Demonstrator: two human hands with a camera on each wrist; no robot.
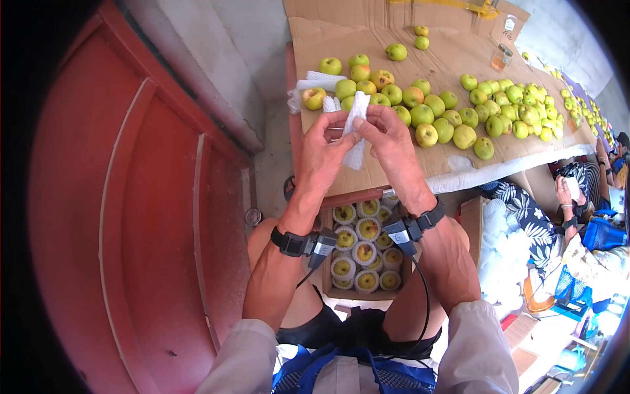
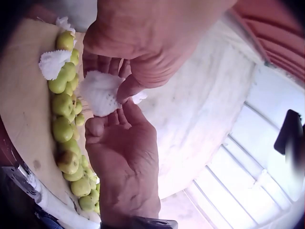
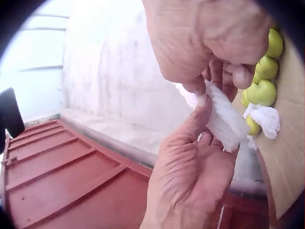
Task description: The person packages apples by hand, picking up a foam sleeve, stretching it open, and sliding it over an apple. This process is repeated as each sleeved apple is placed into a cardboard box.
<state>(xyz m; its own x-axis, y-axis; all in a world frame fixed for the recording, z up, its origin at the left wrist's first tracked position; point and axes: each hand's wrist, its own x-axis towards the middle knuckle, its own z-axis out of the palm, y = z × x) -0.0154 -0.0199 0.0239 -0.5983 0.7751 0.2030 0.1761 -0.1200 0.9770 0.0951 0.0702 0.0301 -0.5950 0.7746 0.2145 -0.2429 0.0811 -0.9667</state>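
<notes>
A flattened white foam fruit net (image 1: 356, 148) is stretched between my two hands over the near edge of the cardboard-covered table. My left hand (image 1: 320, 156) pinches it from the left with thumb and fingers. From the other side, my right hand (image 1: 392, 146) pinches the same net, its thumb lying on the foam. Both thumbs come close together on the foam net (image 3: 224, 114) in the right wrist view. Just beyond the hands lie loose green-yellow apples (image 1: 422, 114). Another white foam net (image 2: 53, 64) rests by the apples in the left wrist view.
Below the table edge, a cardboard box (image 1: 328, 279) holds several apples in foam nets (image 1: 365, 254). A glass jar (image 1: 502, 58) stands at the back of the table. A red door (image 1: 151, 217) is at left; another person's hand (image 1: 564, 190) shows at right.
</notes>
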